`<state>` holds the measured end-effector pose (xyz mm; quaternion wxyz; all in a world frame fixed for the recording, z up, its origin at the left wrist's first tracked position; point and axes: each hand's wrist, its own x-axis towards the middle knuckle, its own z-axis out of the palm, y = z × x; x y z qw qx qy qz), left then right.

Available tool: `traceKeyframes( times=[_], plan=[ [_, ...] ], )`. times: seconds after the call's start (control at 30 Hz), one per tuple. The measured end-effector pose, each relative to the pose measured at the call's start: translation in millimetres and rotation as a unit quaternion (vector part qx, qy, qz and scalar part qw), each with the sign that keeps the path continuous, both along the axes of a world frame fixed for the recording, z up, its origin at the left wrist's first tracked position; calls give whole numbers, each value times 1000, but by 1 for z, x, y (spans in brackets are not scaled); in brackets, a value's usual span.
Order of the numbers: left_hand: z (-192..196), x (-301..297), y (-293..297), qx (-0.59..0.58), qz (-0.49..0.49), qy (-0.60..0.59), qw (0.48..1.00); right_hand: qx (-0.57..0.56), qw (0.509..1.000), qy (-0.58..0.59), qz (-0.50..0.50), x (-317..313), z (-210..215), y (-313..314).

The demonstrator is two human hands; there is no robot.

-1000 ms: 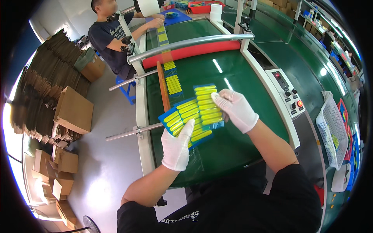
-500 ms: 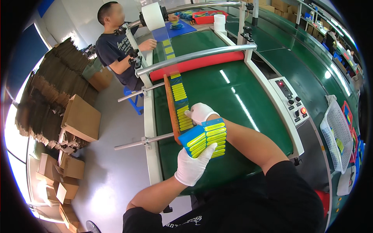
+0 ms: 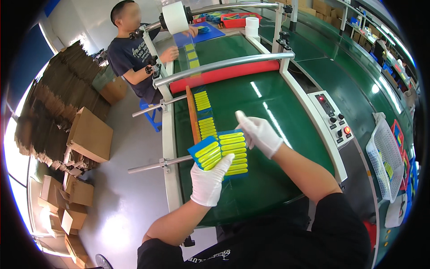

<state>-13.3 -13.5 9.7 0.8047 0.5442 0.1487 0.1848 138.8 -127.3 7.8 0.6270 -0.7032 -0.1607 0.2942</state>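
Note:
My left hand, in a white glove, grips a fanned stack of blue cards with rows of yellow strips on them. My right hand, gloved too, is just right of the stack, its fingers apart and nothing seen in them. Whether its lower fingers touch the stack's edge is hard to make out. Beyond the stack, similar cards lie in a line on the green belt, along an orange guide bar. The stack hides the near end of this line.
A red roller and metal bar cross the belt ahead. To the right is a control panel, then a white basket. Across the machine, a co-worker handles cards near a white film roll. Cardboard boxes stand left.
My right hand has come off the line of cards and moved right, its fingers spreading. My left hand and the stack have shifted slightly left. Cards on the belt sit further toward the roller.

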Motion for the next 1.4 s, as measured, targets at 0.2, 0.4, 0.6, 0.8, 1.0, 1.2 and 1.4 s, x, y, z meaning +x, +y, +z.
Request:
traceKeyframes(
  times=[0.2,0.4,0.6,0.8,1.0,1.2,1.4],
  plan=[
    [-6,5,2,-24,4,-13,1000,48,995,-42,81,-33,0,-20],
    [-2,3,-4,-14,66,-19,998,58,997,-30,46,-30,12,-27],
    [10,-13,-20,62,-41,35,997,-54,995,-38,79,4,-16,-22],
    [-6,-27,-31,144,-166,12,976,-145,975,-76,153,-11,-36,35],
    [-1,-23,-24,147,-169,31,974,-257,947,-156,113,-13,-31,65],
    [-2,-22,-22,167,-171,32,970,-323,901,-248,146,-6,-32,69],
    [-5,-21,-22,178,-174,47,967,-309,916,-235,104,6,-39,71]
  ],
)
